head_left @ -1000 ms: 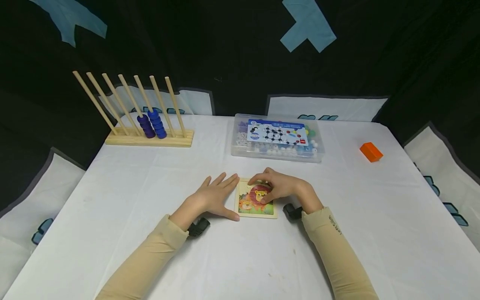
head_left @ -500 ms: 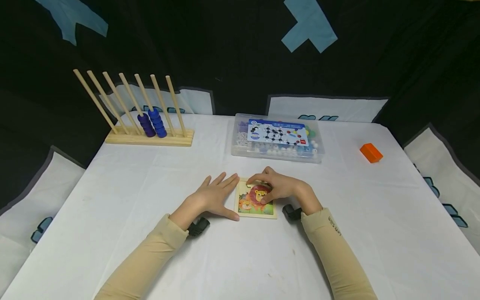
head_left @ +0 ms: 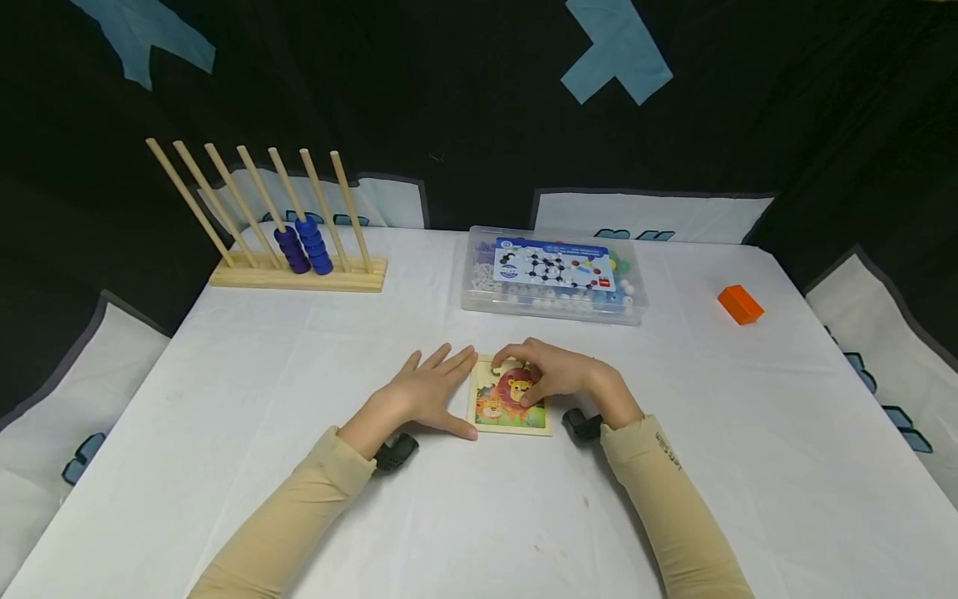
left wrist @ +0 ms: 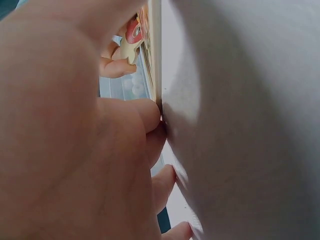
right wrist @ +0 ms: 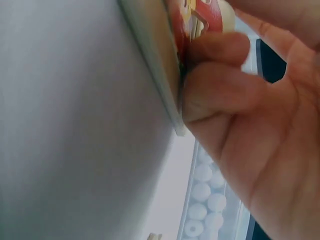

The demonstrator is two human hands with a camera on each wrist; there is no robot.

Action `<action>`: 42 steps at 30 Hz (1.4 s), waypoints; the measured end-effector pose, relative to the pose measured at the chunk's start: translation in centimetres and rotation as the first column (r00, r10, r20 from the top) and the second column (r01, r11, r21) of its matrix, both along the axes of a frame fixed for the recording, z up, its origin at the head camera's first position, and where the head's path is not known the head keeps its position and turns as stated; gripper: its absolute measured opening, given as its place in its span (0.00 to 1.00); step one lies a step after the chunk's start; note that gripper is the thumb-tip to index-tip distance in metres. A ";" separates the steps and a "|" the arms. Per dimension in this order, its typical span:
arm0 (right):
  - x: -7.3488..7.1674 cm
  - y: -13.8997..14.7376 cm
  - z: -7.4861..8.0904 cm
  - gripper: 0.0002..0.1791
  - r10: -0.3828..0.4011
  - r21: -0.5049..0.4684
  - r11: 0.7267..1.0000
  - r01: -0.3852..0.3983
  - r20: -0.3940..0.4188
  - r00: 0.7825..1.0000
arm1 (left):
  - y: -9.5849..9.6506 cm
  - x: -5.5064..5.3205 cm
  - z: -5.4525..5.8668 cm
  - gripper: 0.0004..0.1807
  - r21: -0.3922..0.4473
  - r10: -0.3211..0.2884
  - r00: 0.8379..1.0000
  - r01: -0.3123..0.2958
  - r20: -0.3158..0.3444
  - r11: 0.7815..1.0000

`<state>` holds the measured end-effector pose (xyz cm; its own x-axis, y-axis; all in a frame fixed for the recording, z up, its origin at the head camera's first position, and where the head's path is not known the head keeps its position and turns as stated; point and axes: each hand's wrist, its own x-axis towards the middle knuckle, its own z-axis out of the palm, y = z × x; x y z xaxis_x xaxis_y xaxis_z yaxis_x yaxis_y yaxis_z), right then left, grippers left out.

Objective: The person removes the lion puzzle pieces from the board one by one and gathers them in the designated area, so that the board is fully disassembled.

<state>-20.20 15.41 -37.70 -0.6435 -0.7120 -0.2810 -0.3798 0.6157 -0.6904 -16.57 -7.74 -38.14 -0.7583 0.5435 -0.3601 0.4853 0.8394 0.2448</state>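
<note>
A small wooden jigsaw puzzle [head_left: 512, 431] with a lion picture lies flat on the white table. My left hand [head_left: 427, 394] rests at its left side, fingers straight and spread, fingertips and thumb against or near the frame. Over the upper right of the puzzle, my right hand [head_left: 561, 371] pinches a puzzle piece [left wrist: 131, 49] between thumb and fingers. In the left wrist view that piece is tilted up from the board. In the right wrist view, the puzzle piece [right wrist: 211, 16] shows red and yellow print and a pale wooden edge. The fingers hide part of the picture.
Beyond the hands stands a clear plastic box [head_left: 554, 308] of beads with a molecule label. A wooden peg rack [head_left: 295, 281] with purple and blue beads is at the back left. An orange block [head_left: 741, 304] lies at the right.
My right hand's fingers have shifted slightly over the puzzle, and the piece's edge by the index fingertip shows a little more. The left hand has stayed still.
</note>
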 end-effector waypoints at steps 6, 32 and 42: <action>-0.2 0.3 0.0 0.25 -0.008 -0.053 0.999 0.010 0.033 0.999 | 0.0 -0.1 0.0 0.62 0.001 0.000 1.000 0.000 -0.001 1.000; -0.5 6.3 3.4 0.29 -0.288 -0.029 0.957 0.288 -0.001 0.958 | -0.2 0.2 0.3 0.62 0.023 -0.001 1.000 0.002 -0.012 1.000; 0.2 11.4 3.1 0.28 -0.443 0.246 0.870 0.428 0.004 0.897 | 0.0 0.3 0.1 0.61 0.036 -0.005 1.000 0.005 -0.008 0.999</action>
